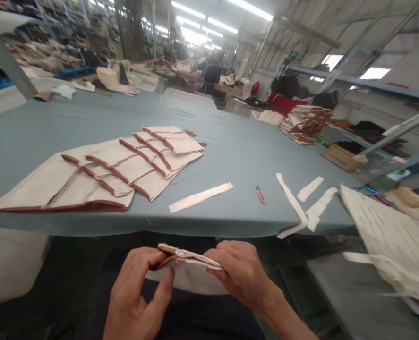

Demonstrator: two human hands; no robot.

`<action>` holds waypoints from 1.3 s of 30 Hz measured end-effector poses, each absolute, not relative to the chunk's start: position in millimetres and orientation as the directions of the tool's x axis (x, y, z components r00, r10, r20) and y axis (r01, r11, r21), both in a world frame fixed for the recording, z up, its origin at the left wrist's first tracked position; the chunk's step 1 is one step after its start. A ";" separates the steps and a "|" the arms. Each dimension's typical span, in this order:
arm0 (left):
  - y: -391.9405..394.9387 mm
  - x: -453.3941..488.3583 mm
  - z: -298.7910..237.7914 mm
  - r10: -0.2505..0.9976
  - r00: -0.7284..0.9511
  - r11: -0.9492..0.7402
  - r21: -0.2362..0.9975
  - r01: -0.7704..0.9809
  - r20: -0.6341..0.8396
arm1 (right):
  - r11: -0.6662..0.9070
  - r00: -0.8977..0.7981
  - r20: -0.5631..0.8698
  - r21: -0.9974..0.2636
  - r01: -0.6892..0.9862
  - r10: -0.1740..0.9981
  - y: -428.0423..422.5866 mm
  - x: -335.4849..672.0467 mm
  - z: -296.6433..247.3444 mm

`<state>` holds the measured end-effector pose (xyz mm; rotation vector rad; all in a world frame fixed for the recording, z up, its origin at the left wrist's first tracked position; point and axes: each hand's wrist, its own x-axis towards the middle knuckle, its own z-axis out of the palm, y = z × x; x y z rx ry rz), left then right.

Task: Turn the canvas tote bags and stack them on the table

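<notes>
The left hand (134, 293) and right hand (243, 274) pinch the folded cream, brown-edged fabric piece (191, 278) at its ends, and any slack could spring the fold open.

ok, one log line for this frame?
left hand + right hand: both holding cream fabric piece | table: overlapped cream pieces, strip, pink clipper

**One head-worn camera, tilted forward and down**

The only view comes from the person's head, facing forward and down across the counter (237, 151). It sits nearest the left hand (134, 293) and right hand (241, 274), low at 6 o'clock below the counter's near edge. The counter top fills the middle ground from 9 to 3 o'clock; the workshop hall (195, 42) recedes toward 12 o'clock.
</notes>
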<state>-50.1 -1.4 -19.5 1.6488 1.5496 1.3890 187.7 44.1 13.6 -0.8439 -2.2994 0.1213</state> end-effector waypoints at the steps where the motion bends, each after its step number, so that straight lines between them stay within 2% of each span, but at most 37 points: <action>1: -2.5 -52.6 -18.2 0.942 -0.123 -0.232 0.870 0.435 0.313 | 0.787 -0.566 0.563 -0.296 0.541 0.602 44.0 186.9 11.4; 3: -4.0 -57.2 -14.3 0.976 -0.076 -0.155 0.896 0.417 0.204 | 0.795 -0.589 0.551 -0.272 0.543 0.591 43.2 184.7 5.3; 5: -3.3 -59.4 -8.7 0.999 -0.038 -0.018 0.933 0.359 0.033 | 0.803 -0.620 0.530 -0.237 0.547 0.579 40.9 182.5 -2.2; 7: -0.9 -57.9 -2.4 0.995 0.027 0.084 0.951 0.298 -0.096 | 0.795 -0.625 0.508 -0.246 0.554 0.593 36.4 180.9 -8.9; 8: 0.3 -55.8 0.6 0.991 0.048 0.104 0.955 0.276 -0.122 | 0.783 -0.616 0.492 -0.293 0.548 0.615 33.5 180.2 -10.8; 10: 1.1 -49.9 6.2 0.991 0.035 0.114 0.962 0.247 -0.127 | 0.708 -0.568 0.425 -0.476 0.522 0.705 27.1 178.1 -10.1; 13: -2.4 -40.8 14.4 0.989 -0.036 0.146 0.957 0.251 -0.141 | 0.387 -0.428 0.187 -0.806 0.448 0.884 21.2 170.6 2.4; 15: -5.6 -38.2 19.2 0.988 -0.047 0.153 0.949 0.277 -0.146 | 0.135 -0.366 -0.008 -0.922 0.363 0.930 22.6 163.0 14.5; 19: -9.0 -43.7 21.3 0.995 0.016 0.094 0.954 0.286 -0.103 | -0.208 -0.456 -0.281 -0.957 0.204 0.845 34.2 150.2 31.2; 23: -11.4 -53.4 16.2 0.995 0.065 0.060 0.956 0.288 -0.082 | -0.407 -0.569 -0.376 -0.910 0.079 0.731 42.2 146.5 32.5; 28: -13.4 -54.3 19.1 0.991 0.075 0.086 0.955 0.283 -0.111 | -0.474 -0.631 -0.410 -0.877 0.076 0.658 44.0 149.7 29.5; 33: -14.4 -55.6 19.5 0.987 0.108 0.086 0.952 0.294 -0.122 | -0.476 -0.682 -0.381 -0.878 0.055 0.625 47.1 154.2 28.1; 36: -17.4 -60.0 11.6 0.988 0.101 0.086 0.955 0.283 -0.119 | -0.441 -0.654 -0.374 -0.895 0.070 0.657 44.4 154.4 29.5; 39: -18.6 -61.2 7.5 0.983 0.111 0.117 0.963 0.241 -0.147 | -0.333 -0.588 -0.328 -0.937 0.105 0.739 38.8 153.5 34.3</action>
